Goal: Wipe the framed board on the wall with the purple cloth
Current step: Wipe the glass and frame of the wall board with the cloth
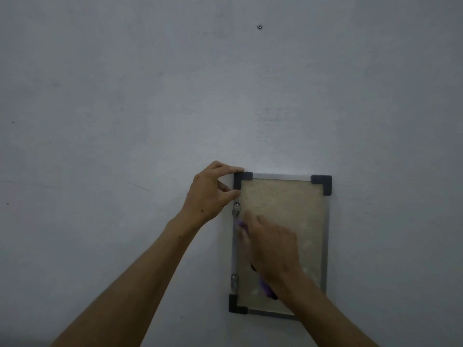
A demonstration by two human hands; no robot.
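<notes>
2 hands (pixel 213 191) at work on the board (pixel 283 211), mid-wipe by the look of it. Board mounted low on the wall (pixel 150 96), right of centre in the view, upright, metal frame with dark corner caps (pixel 322 182) and 2 brackets (pixel 236 209) on its left edge. Wiping judged under way, not finished: right hand (pixel 273 249) blurred over the left-middle of the panel, so probably in a stroke. No telling from the panel which parts are already clean; surface looks dull and mottled all over, with faint pale patches lower right. Upper right area and bottom strip uncovered and likely still to be done.

Left hand at the top left corner of the frame, fingers curled, index tip on the top of the corner cap, thumb against the left edge just below: pinching the corner, apparently steadying the board.

Right hand flat-ish against the panel with the cloth (pixel 266 288) beneath it. Only scraps of purple visible: 1 at the fingertips beside the upper bracket, 1 trailing out under the wrist. Pressing the cloth to the board for certain; whether fingers curl round it, cannot tell through the blur.
</notes>
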